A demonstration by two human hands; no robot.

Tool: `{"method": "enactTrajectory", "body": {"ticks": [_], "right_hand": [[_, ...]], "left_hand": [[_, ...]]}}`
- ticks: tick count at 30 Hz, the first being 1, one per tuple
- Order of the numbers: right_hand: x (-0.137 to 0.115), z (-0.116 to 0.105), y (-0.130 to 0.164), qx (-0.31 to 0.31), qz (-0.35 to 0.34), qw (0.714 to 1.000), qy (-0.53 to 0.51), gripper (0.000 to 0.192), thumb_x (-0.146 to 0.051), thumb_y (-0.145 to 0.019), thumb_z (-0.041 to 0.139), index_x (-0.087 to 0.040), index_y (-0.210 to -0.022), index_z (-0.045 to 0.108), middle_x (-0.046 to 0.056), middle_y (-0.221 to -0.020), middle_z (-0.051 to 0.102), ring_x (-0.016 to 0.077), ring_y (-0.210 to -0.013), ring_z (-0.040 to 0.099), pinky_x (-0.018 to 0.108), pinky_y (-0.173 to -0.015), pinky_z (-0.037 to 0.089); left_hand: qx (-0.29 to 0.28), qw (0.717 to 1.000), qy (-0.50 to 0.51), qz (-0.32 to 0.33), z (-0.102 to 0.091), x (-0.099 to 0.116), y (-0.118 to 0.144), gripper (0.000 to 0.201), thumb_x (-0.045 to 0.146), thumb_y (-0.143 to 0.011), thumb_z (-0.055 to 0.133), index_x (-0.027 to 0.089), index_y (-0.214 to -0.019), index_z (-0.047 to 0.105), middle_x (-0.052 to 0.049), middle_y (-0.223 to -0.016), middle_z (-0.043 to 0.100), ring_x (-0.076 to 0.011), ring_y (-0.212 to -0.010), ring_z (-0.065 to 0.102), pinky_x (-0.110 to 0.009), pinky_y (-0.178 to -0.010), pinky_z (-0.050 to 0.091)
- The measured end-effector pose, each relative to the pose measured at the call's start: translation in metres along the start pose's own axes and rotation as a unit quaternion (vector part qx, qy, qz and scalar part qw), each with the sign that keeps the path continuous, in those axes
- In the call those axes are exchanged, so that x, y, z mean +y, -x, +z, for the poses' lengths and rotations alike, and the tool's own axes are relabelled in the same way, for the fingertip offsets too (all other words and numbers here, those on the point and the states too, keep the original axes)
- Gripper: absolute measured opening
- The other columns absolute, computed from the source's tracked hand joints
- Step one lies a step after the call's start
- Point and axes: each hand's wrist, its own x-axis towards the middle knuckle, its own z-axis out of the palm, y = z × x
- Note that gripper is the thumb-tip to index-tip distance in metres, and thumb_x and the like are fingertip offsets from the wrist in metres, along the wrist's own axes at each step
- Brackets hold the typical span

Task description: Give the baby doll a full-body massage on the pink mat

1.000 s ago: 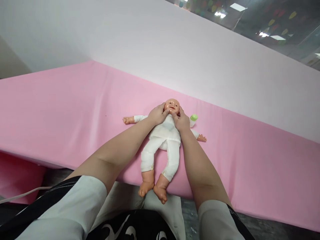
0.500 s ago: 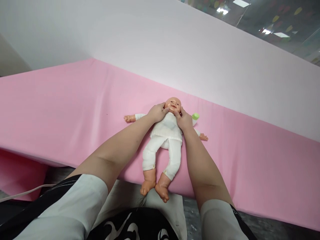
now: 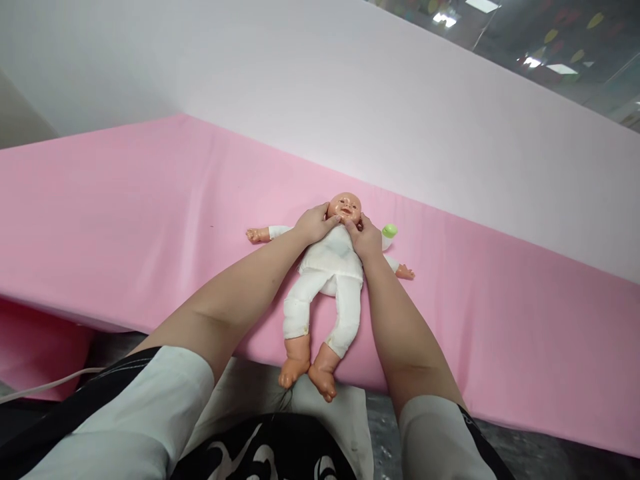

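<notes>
A baby doll (image 3: 330,267) in a white suit lies on its back on the pink bed sheet (image 3: 125,220), arms spread, bare feet hanging over the near edge. My left hand (image 3: 314,225) rests at the doll's left cheek and shoulder, thumb touching the chin. My right hand (image 3: 367,239) presses the other side of the doll's jaw, thumb on the chin. Both hands cup the doll's head from below. A green-capped bottle (image 3: 389,232) lies just beyond my right hand, mostly hidden.
A pale wall panel (image 3: 400,120) rises behind the bed. A white cable (image 3: 50,385) runs along the floor at lower left. My lap in white and black clothing fills the bottom of the view.
My thumbs have shifted slightly on the doll's chin and cheeks. The doll and both arms stay in the same place.
</notes>
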Motion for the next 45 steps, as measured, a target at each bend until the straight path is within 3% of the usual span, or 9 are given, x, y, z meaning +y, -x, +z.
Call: {"method": "enactTrajectory", "body": {"ticks": [3, 7, 15, 22, 27, 31, 35, 42, 45], "right_hand": [[-0.005, -0.001, 0.001, 0.012, 0.022, 1.0, 0.003, 0.067, -0.072, -0.083, 0.076, -0.024, -0.13, 0.07, 0.01, -0.113, 0.081, 0.0281, -0.102, 0.076, 0.044, -0.098, 0.059], [-0.006, 0.001, 0.0, 0.026, 0.024, 0.999, -0.007, 0.064, -0.067, -0.084, 0.077, -0.023, -0.131, 0.069, 0.01, -0.116, 0.08, 0.0271, -0.105, 0.076, 0.042, -0.098, 0.059], [0.003, 0.002, -0.003, 0.006, 0.018, 1.0, 0.017, 0.065, -0.061, -0.102, 0.056, -0.021, -0.152, 0.059, 0.013, -0.132, 0.077, 0.0304, -0.124, 0.073, 0.048, -0.112, 0.053], [0.009, 0.003, -0.003, 0.028, 0.01, 0.999, -0.012, 0.056, -0.054, -0.11, 0.037, -0.023, -0.148, 0.064, 0.007, -0.15, 0.068, 0.0234, -0.144, 0.06, 0.042, -0.12, 0.048], [0.0, 0.001, -0.001, 0.017, 0.025, 0.999, -0.019, 0.062, -0.064, -0.101, 0.056, -0.023, -0.147, 0.064, 0.01, -0.135, 0.076, 0.0273, -0.124, 0.073, 0.045, -0.112, 0.054], [-0.01, -0.001, 0.0, 0.003, 0.038, 0.999, -0.004, 0.078, -0.071, -0.086, 0.073, -0.025, -0.147, 0.061, 0.01, -0.123, 0.079, 0.0286, -0.109, 0.076, 0.045, -0.102, 0.058], [-0.013, -0.002, 0.0, 0.014, 0.038, 0.999, 0.014, 0.08, -0.078, -0.082, 0.073, -0.025, -0.142, 0.065, 0.011, -0.122, 0.079, 0.0303, -0.106, 0.076, 0.046, -0.101, 0.058], [-0.01, -0.003, -0.001, -0.005, 0.032, 0.999, 0.009, 0.067, -0.071, -0.092, 0.065, -0.028, -0.143, 0.065, 0.007, -0.11, 0.081, 0.0282, -0.102, 0.076, 0.044, -0.1, 0.058], [-0.006, -0.003, -0.002, -0.004, 0.036, 0.999, 0.012, 0.068, -0.066, -0.097, 0.06, -0.025, -0.151, 0.06, 0.009, -0.116, 0.081, 0.0307, -0.11, 0.076, 0.047, -0.106, 0.056]], "left_hand": [[0.007, 1.0, 0.002, 0.0, 0.0, 0.0, 0.0, 0.048, 0.06, -0.093, 0.063, 0.022, -0.122, 0.069, -0.008, -0.116, 0.078, -0.0294, -0.101, 0.07, -0.039, -0.086, 0.052], [0.006, 1.0, 0.002, 0.0, 0.001, 0.0, -0.001, 0.047, 0.058, -0.093, 0.063, 0.022, -0.123, 0.07, -0.009, -0.116, 0.078, -0.0295, -0.103, 0.07, -0.039, -0.087, 0.052], [0.003, 1.0, 0.003, -0.024, -0.001, 0.002, 0.0, 0.047, 0.054, -0.099, 0.055, 0.02, -0.128, 0.068, -0.011, -0.123, 0.077, -0.0296, -0.107, 0.07, -0.04, -0.093, 0.053], [0.006, 0.999, 0.037, -0.006, 0.003, -0.009, -0.003, 0.048, 0.051, -0.107, 0.041, 0.021, -0.131, 0.069, -0.011, -0.13, 0.076, -0.0286, -0.116, 0.069, -0.04, -0.102, 0.052], [0.016, 0.998, 0.052, 0.007, 0.005, -0.012, -0.004, 0.052, 0.051, -0.108, 0.034, 0.02, -0.132, 0.069, -0.011, -0.132, 0.075, -0.0271, -0.118, 0.069, -0.039, -0.105, 0.051], [0.004, 0.999, 0.036, -0.003, 0.003, -0.006, -0.002, 0.049, 0.058, -0.097, 0.058, 0.022, -0.128, 0.07, -0.009, -0.122, 0.078, -0.0287, -0.108, 0.071, -0.039, -0.095, 0.054], [0.007, 1.0, 0.022, -0.011, 0.003, -0.003, -0.003, 0.048, 0.058, -0.09, 0.067, 0.024, -0.124, 0.071, -0.007, -0.118, 0.079, -0.0283, -0.103, 0.071, -0.038, -0.091, 0.054], [0.016, 1.0, 0.004, -0.015, 0.003, -0.001, 0.0, 0.041, 0.053, -0.099, 0.055, 0.023, -0.122, 0.07, -0.01, -0.121, 0.078, -0.0297, -0.104, 0.071, -0.04, -0.088, 0.054], [0.014, 1.0, 0.001, -0.019, 0.002, -0.001, 0.0, 0.042, 0.052, -0.103, 0.049, 0.021, -0.123, 0.069, -0.011, -0.124, 0.078, -0.0301, -0.107, 0.071, -0.041, -0.092, 0.054]]}}
